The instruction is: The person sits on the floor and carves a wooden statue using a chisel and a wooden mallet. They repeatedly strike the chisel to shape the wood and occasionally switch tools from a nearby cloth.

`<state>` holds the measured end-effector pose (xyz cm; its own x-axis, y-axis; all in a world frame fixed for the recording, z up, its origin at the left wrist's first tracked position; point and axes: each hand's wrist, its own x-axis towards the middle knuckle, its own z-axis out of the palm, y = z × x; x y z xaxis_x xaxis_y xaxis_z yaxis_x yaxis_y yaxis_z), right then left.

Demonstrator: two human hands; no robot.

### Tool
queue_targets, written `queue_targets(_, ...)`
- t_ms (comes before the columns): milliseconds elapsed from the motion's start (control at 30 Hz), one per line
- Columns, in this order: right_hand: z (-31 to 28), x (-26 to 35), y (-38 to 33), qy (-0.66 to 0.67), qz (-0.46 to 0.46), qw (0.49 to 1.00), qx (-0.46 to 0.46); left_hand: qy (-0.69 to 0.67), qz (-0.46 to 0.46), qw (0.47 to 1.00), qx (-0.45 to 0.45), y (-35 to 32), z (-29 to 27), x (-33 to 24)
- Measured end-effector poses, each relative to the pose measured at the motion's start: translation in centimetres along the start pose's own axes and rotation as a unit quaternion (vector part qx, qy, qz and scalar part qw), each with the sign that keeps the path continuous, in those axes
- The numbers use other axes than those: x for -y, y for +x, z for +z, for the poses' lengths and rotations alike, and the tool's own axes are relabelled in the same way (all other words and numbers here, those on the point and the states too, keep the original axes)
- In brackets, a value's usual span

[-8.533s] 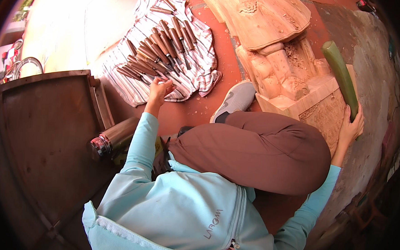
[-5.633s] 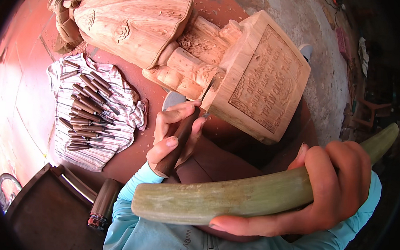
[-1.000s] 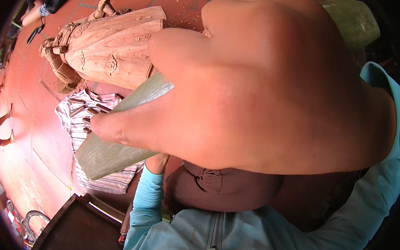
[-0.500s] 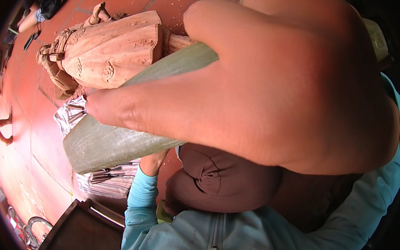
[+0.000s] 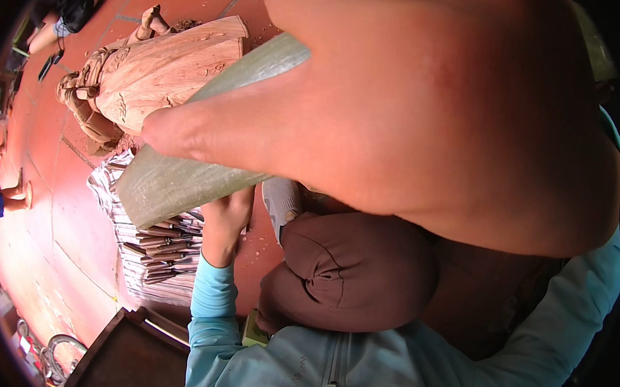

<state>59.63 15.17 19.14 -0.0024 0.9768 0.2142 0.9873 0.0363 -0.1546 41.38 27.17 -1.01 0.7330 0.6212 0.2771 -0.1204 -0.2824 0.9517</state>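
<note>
My right hand [image 5: 426, 122] fills the upper right, very close to the camera. Its thumb lies across a long, greenish, translucent bar [image 5: 191, 180] that the hand grips; the bar's far part shows between thumb and fingers. My left hand [image 5: 226, 210] is lower down, beside several wood-handled carving chisels [image 5: 163, 245] on a striped cloth [image 5: 134, 275]. The bar and right hand cover its fingers, so what it holds, if anything, is hidden. Beyond the bar, a carved wooden statue [image 5: 169, 74] of a robed figure lies on its side, its right end hidden.
The statue lies on red floor tiles [image 5: 57, 201] with wood shavings about it. A dark brown piece of furniture [image 5: 126, 359] stands at the lower left, near a bicycle wheel [image 5: 63, 356]. Other people's limbs show at the left edge and upper left [image 5: 48, 36].
My right hand and the bar have shifted upward, uncovering more of the chisels. My left hand and wrist have moved up and slightly left and show more.
</note>
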Motion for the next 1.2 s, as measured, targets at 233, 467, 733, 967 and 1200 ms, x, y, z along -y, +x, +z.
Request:
queue_targets(233, 0.5, -0.7, 0.6, 0.010, -0.003, 1.000, -0.005, -0.111, -0.043, 0.992, 0.048, 2.6, -0.5, -1.2)
queue_targets(467, 0.2, -1.0, 1.1, 0.014, 0.007, 1.000, -0.002, -0.199, -0.022, 0.979, 0.048, 5.1, -0.1, -4.7)
queue_targets(733, -0.6, -1.8, 1.4, 0.001, 0.046, 0.999, 0.012, -0.187, -0.092, 0.975, 0.073, 7.0, 0.8, -4.2)
queue_targets(967, -3.5, -4.5, -1.2, 0.000, 0.124, 0.991, 0.046, -0.128, -0.096, 0.978, 0.132, 7.9, -0.9, -3.9)
queue_targets(1200, -4.5, -7.7, -3.0, -0.008, 0.180, 0.981, 0.074, -0.198, -0.101, 0.965, 0.136, 9.1, 0.1, -4.3)
